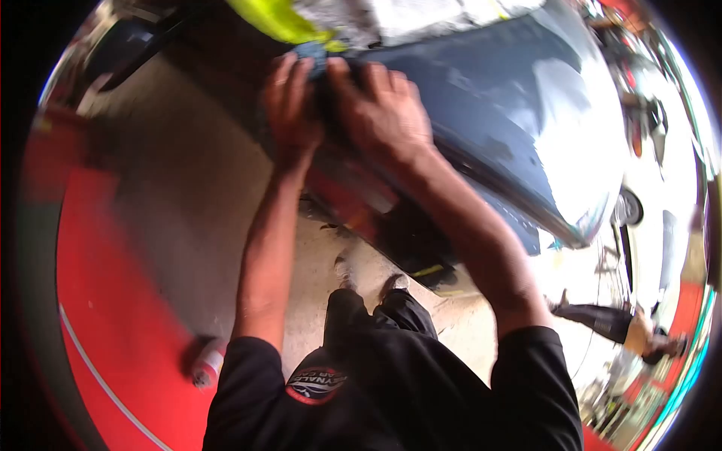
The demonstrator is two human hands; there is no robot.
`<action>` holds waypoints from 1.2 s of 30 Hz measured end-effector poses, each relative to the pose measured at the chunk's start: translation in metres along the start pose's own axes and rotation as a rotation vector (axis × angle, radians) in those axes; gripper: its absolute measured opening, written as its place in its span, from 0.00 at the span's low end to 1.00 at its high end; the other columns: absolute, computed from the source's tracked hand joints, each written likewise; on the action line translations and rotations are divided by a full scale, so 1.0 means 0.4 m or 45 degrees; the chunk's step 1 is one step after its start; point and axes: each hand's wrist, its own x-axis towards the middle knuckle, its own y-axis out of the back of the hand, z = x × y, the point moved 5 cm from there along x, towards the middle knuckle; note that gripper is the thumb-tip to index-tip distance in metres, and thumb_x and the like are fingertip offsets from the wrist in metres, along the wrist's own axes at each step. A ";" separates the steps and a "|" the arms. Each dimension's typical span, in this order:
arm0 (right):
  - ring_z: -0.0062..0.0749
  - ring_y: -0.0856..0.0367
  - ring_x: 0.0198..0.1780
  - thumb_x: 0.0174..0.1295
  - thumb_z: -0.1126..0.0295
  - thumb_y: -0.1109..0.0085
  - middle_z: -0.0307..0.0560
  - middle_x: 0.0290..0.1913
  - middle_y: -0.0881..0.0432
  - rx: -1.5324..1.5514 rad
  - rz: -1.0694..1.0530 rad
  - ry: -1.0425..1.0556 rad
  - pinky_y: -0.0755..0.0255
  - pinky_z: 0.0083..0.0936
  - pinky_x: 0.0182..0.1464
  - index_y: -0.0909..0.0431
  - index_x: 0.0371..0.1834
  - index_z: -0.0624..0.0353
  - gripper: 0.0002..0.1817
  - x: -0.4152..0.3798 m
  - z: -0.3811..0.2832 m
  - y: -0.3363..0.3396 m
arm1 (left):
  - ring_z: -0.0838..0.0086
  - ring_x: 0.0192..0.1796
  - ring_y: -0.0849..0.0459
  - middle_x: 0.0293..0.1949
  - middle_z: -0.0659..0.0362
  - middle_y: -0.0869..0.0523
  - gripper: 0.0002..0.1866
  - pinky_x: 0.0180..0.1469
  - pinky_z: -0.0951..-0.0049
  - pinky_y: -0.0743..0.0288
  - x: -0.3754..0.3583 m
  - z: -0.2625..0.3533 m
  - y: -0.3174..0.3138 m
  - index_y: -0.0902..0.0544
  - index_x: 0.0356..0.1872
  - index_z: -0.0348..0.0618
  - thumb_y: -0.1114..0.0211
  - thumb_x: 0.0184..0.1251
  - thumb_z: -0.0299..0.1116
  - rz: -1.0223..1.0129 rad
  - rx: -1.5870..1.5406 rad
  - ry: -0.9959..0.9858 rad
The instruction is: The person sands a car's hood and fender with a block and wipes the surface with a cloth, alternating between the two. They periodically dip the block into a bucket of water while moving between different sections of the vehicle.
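Observation:
Both my arms reach forward to the edge of a glossy dark grey car panel point(481, 83). My left hand point(292, 109) is at the panel's far left end, its fingers closed against a small blue-grey piece point(310, 54), perhaps a cloth or pad. My right hand point(387, 109) lies beside it on the panel edge, fingers spread and slightly bent, the index finger close to the same piece. Motion blur smears both hands, and the undersides of the fingers are hidden. Bright yellow-green material point(282, 19) borders the panel just beyond my fingertips.
Whitish crumpled covering point(414, 19) lies beyond the panel. A red-and-white can or bottle point(207, 368) is on the red floor point(98, 301) at left. Another person's leg point(602, 319) shows at right, near a wheel point(629, 207). A dark part point(120, 49) stands at upper left.

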 end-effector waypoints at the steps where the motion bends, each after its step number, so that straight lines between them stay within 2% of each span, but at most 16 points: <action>1: 0.51 0.22 0.51 0.72 0.66 0.48 0.58 0.56 0.24 0.002 0.023 0.017 0.27 0.47 0.59 0.36 0.82 0.50 0.33 -0.010 -0.001 -0.003 | 0.46 0.70 0.21 0.67 0.45 0.18 0.17 0.72 0.49 0.30 -0.001 -0.007 -0.007 0.16 0.64 0.40 0.40 0.81 0.32 -0.001 0.003 0.003; 6: 0.65 0.22 0.63 0.72 0.64 0.42 0.64 0.67 0.24 -0.060 -0.188 -0.568 0.26 0.56 0.62 0.34 0.83 0.45 0.34 -0.378 0.282 0.134 | 0.47 0.70 0.21 0.68 0.44 0.19 0.18 0.73 0.49 0.30 -0.003 -0.003 -0.012 0.17 0.65 0.39 0.41 0.83 0.37 -0.053 0.069 -0.008; 9: 0.59 0.17 0.56 0.71 0.68 0.36 0.63 0.57 0.18 -0.222 -0.012 -0.987 0.22 0.51 0.58 0.31 0.81 0.52 0.34 -0.701 0.523 0.203 | 0.47 0.71 0.22 0.68 0.45 0.19 0.18 0.73 0.49 0.30 -0.003 0.007 -0.013 0.17 0.65 0.39 0.41 0.83 0.36 -0.036 0.085 0.000; 11: 0.56 0.17 0.50 0.69 0.70 0.36 0.60 0.52 0.19 -0.348 0.062 -1.047 0.23 0.52 0.52 0.30 0.79 0.55 0.33 -0.720 0.534 0.196 | 0.46 0.71 0.22 0.68 0.44 0.19 0.18 0.74 0.49 0.31 -0.001 0.006 -0.014 0.17 0.65 0.38 0.42 0.83 0.34 -0.050 0.057 -0.003; 13: 0.53 0.20 0.48 0.67 0.72 0.38 0.59 0.49 0.21 0.025 -0.068 -0.889 0.25 0.50 0.47 0.26 0.74 0.55 0.30 -0.589 0.441 0.107 | 0.45 0.71 0.22 0.68 0.43 0.19 0.18 0.74 0.49 0.30 0.003 0.006 -0.016 0.17 0.65 0.37 0.42 0.82 0.33 -0.044 0.009 -0.020; 14: 0.51 0.22 0.49 0.65 0.70 0.39 0.58 0.49 0.21 -0.184 -0.160 -0.707 0.27 0.47 0.46 0.26 0.72 0.53 0.28 -0.448 0.313 0.106 | 0.45 0.70 0.22 0.68 0.42 0.19 0.18 0.74 0.49 0.30 0.005 0.008 -0.019 0.17 0.65 0.36 0.42 0.82 0.32 -0.044 0.008 -0.026; 16: 0.53 0.22 0.49 0.70 0.67 0.43 0.60 0.58 0.24 0.079 0.030 -0.549 0.26 0.47 0.51 0.32 0.78 0.49 0.31 -0.268 0.142 0.112 | 0.45 0.70 0.21 0.67 0.41 0.19 0.18 0.74 0.50 0.29 -0.001 0.004 -0.018 0.17 0.65 0.36 0.43 0.83 0.32 -0.053 0.008 -0.040; 19: 0.56 0.21 0.50 0.69 0.65 0.41 0.61 0.59 0.25 0.042 0.173 -0.403 0.25 0.48 0.53 0.36 0.83 0.48 0.36 -0.278 0.117 0.069 | 0.45 0.70 0.20 0.68 0.41 0.19 0.18 0.72 0.50 0.27 0.003 0.004 -0.019 0.18 0.66 0.35 0.45 0.86 0.34 -0.056 0.050 -0.079; 22: 0.56 0.20 0.51 0.69 0.64 0.39 0.56 0.59 0.24 -0.122 0.049 -0.760 0.26 0.52 0.52 0.36 0.81 0.46 0.36 -0.488 0.289 0.171 | 0.45 0.69 0.19 0.67 0.40 0.19 0.19 0.71 0.50 0.26 0.004 0.014 -0.019 0.19 0.67 0.35 0.46 0.88 0.37 -0.059 0.055 -0.115; 24: 0.55 0.19 0.56 0.65 0.60 0.33 0.61 0.60 0.18 -0.555 0.105 -0.829 0.25 0.49 0.55 0.35 0.83 0.46 0.41 -0.753 0.503 0.157 | 0.45 0.69 0.19 0.67 0.40 0.19 0.20 0.71 0.50 0.26 0.006 0.018 -0.013 0.19 0.67 0.35 0.46 0.88 0.37 -0.065 0.097 -0.127; 26: 0.60 0.15 0.53 0.67 0.58 0.34 0.70 0.59 0.19 -0.652 0.142 -0.978 0.19 0.48 0.51 0.31 0.81 0.52 0.38 -0.990 0.713 0.205 | 0.45 0.69 0.19 0.67 0.40 0.19 0.20 0.72 0.50 0.27 0.006 0.026 -0.018 0.19 0.67 0.36 0.46 0.88 0.38 -0.078 0.120 -0.126; 29: 0.61 0.13 0.42 0.72 0.56 0.37 0.71 0.49 0.19 -0.382 0.396 -1.631 0.15 0.49 0.45 0.31 0.80 0.57 0.35 -1.056 0.747 0.290 | 0.45 0.70 0.20 0.68 0.40 0.19 0.19 0.73 0.50 0.28 0.006 0.028 -0.017 0.19 0.67 0.36 0.47 0.87 0.36 -0.093 0.129 -0.122; 30: 0.54 0.13 0.41 0.73 0.57 0.39 0.66 0.47 0.19 -0.410 0.464 -1.528 0.16 0.46 0.40 0.31 0.79 0.57 0.34 -1.051 0.745 0.246 | 0.45 0.70 0.20 0.68 0.40 0.20 0.19 0.73 0.50 0.28 0.005 0.022 -0.017 0.19 0.67 0.36 0.47 0.87 0.35 -0.093 0.122 -0.124; 32: 0.53 0.17 0.48 0.71 0.67 0.41 0.64 0.53 0.18 -0.327 0.293 -1.149 0.24 0.51 0.49 0.31 0.80 0.55 0.33 -0.867 0.591 0.188 | 0.45 0.70 0.20 0.69 0.40 0.20 0.19 0.73 0.50 0.29 0.001 0.001 -0.021 0.19 0.67 0.36 0.47 0.87 0.36 -0.112 0.131 -0.123; 33: 0.54 0.18 0.49 0.61 0.70 0.40 0.61 0.51 0.19 -0.310 0.330 -0.974 0.24 0.49 0.49 0.32 0.78 0.57 0.37 -0.721 0.456 0.256 | 0.45 0.70 0.20 0.69 0.40 0.20 0.19 0.73 0.50 0.29 0.000 -0.002 -0.020 0.19 0.67 0.36 0.47 0.87 0.36 -0.120 0.122 -0.123; 36: 0.60 0.20 0.51 0.62 0.70 0.36 0.60 0.54 0.21 -0.154 0.311 -0.968 0.25 0.51 0.52 0.33 0.82 0.45 0.40 -0.710 0.404 0.219 | 0.46 0.70 0.21 0.69 0.41 0.20 0.19 0.73 0.51 0.28 0.004 0.002 -0.016 0.20 0.68 0.36 0.47 0.87 0.35 -0.157 0.141 -0.163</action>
